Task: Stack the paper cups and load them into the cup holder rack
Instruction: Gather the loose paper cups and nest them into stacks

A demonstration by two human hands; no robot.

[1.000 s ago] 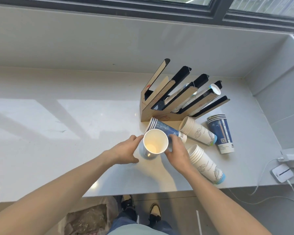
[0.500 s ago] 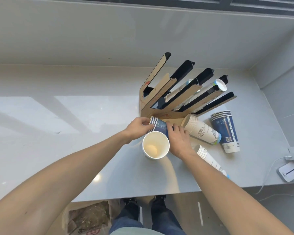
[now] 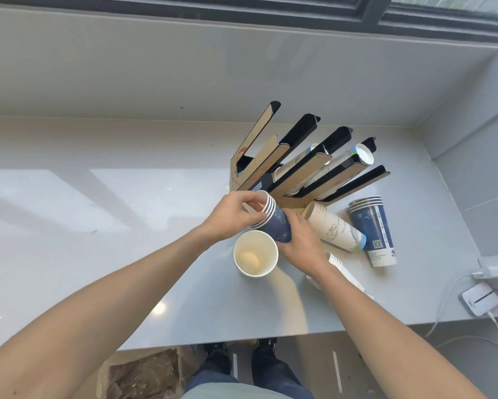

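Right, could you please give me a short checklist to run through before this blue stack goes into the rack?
1. Both hands on the blue stack: ok. The left hand is at the rim end, the right hand at the base end.
2. Cups nested evenly: ok at the rims; the base end is hidden.
3. Free slot in the rack: ok, the left slots look empty.
4. Upright white cup clear of the hands: not ok, it stands right beside them.
5. Other stacks lying on the counter: not ok, not yet loaded.
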